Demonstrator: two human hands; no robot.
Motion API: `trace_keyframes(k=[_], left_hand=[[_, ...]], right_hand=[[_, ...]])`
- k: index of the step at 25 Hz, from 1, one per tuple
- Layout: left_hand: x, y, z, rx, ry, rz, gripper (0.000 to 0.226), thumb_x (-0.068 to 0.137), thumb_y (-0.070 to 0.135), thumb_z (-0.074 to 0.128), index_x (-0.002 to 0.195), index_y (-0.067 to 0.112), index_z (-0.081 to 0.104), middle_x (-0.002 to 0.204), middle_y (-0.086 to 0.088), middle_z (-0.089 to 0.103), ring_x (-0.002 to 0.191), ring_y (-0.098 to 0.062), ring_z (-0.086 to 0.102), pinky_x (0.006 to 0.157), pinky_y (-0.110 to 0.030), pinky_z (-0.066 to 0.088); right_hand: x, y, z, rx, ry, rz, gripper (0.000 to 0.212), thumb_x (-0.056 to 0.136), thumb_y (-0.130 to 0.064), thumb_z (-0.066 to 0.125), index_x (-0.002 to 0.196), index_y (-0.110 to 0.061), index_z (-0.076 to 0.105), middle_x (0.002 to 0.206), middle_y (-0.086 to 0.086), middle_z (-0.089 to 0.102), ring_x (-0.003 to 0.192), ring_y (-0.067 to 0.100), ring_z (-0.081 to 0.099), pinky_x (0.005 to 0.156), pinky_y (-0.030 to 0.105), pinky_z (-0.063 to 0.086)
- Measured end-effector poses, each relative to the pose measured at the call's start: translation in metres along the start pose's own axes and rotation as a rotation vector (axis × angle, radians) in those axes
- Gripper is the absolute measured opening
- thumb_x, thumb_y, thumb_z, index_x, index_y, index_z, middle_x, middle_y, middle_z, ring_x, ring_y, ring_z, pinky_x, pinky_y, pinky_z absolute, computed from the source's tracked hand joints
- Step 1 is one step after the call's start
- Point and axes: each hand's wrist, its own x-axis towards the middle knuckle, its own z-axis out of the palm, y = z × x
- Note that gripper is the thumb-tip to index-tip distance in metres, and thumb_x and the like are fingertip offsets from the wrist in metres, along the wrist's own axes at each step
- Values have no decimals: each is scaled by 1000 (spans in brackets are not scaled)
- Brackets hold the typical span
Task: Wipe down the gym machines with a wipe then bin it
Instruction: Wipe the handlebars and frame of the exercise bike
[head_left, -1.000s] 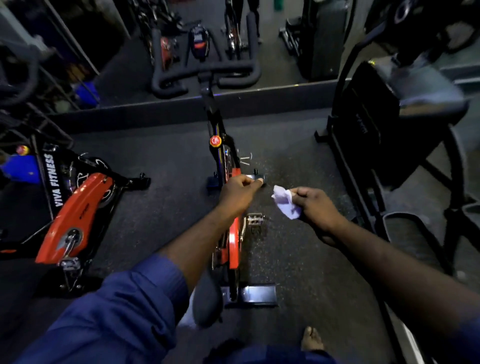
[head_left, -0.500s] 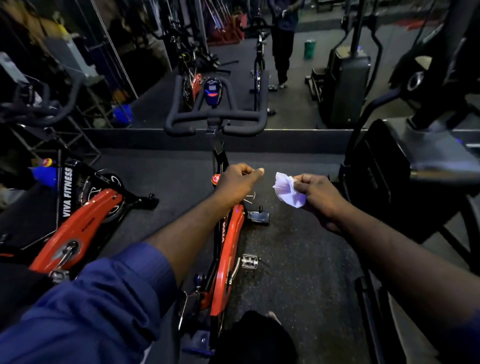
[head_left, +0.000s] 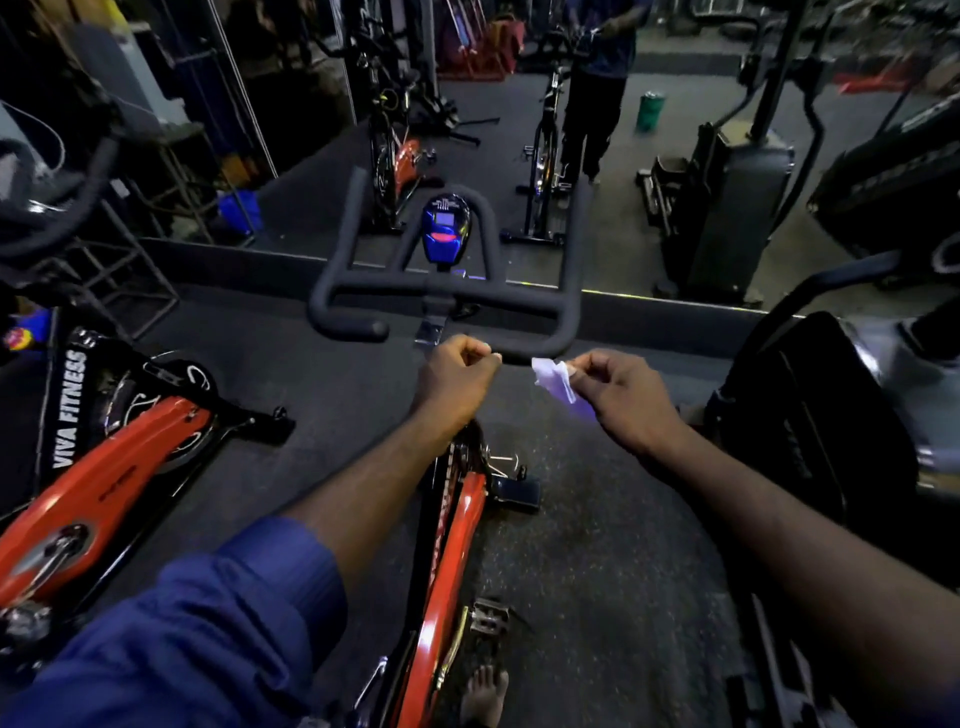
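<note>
At frame centre, right hand (head_left: 623, 400) pinches thin, crumpled white wipe (head_left: 553, 382); left hand (head_left: 454, 384) just beside it, fingers curled, empty. Behind: matte black looped handlebar (head_left: 441, 296); below: glossy red bike frame (head_left: 452, 545).

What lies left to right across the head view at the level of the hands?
Red spin bike with the VIVA FITNESS guard → left hand → white wipe → right hand, pinching the wipe → black machine at the right edge.
</note>
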Motion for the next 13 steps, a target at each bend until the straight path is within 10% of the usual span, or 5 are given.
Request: trace_keyframes(k=[5,13], left_hand=[[102,-12,-21,215,180,35,14,94,20,67,107,19,71,111,-5,72,106,-25,66,89,-31,46],[155,-60,1,303,21,-304,65,77,52,75,128,14,61,127,-9,70,113,-32,67,81,-30,48]], right_hand=[[89,-27,35,-83,189,-272,10,101,-22,65,101,-21,76,89,-16,73,81,-13,62,76,5,42],[115,40,95,-432,-243,-638,49,102,-20,58,151,-21,51,151,2,56,140,20,52,112,40,45]])
